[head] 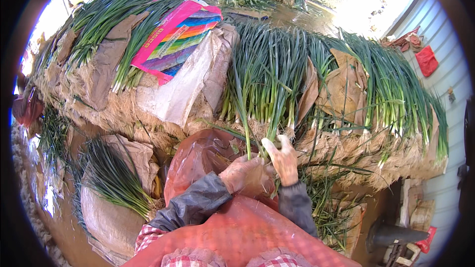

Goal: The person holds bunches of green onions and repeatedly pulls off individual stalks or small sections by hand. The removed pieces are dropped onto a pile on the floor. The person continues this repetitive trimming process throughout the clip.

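Above the red plastic apron [237,226] on my lap, my left hand [242,172] grips the lower end of a green onion [246,129], whose leaves point away from me. Close beside it, my right hand [282,158] has thumb and fingers around the base of another green onion [274,120]. Its fingertips partly hide that stalk's lower end. Just past both hands stands a row of green onions [265,81], white stems and roots towards me. Pale roots and stripped leaf bits hang around my fingers, blurred.
More green onions [389,85] lie to the right, with brown paper sheets [343,85] between them. A striped plastic bag [182,40] covers part of the left heap. A leafy bunch [115,178] rests on a sack [107,222] at lower left. Trimmed leaves [330,207] litter the right side.
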The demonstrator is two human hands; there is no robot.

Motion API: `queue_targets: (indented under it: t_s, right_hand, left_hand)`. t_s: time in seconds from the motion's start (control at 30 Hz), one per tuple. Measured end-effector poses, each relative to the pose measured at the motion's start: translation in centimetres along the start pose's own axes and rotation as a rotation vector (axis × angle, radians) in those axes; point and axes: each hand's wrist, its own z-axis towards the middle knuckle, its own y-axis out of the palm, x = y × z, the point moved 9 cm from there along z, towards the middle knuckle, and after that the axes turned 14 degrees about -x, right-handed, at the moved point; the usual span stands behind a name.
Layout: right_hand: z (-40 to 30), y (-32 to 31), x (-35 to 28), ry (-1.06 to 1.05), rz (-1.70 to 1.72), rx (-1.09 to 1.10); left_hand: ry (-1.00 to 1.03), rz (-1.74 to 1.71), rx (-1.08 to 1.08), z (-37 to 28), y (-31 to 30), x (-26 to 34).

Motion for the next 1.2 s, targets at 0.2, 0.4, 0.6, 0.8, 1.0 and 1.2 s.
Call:
queue_targets:
  t_s: [0.2,0.4,0.6,0.8,1.0,1.2]
  right_hand:
    - [-4.2,-0.4,-5.5,-0.484,-0.163,0.115]
    - [-9.6,-4.3,-1.5,0.137,0.882,0.076]
    - [-3.9,0.2,-3.3,-0.058,0.239,-0.111]
    - [-5.9,-0.3,-1.8,0.131,1.086,-0.073]
    - [1.0,2.5,-0.1,0.252,0.762,-0.242]
    - [-3.5,1.6,-2.4,-0.023,0.802,-0.250]
  left_hand:
    - [0.198,-0.022,0.168,-1.1,-1.7,1.0]
    - [0.228,-0.107,0.169,0.2,-4.7,-1.0]
    - [0.184,0.054,0.044,0.6,-2.0,-1.9]
    - [0.157,0.210,0.137,0.0,-4.8,-1.1]
    - [0.226,0.362,0.172,-0.5,-3.8,-1.3]
    - [0.272,0.242,0.182,-0.9,-4.9,-1.0]
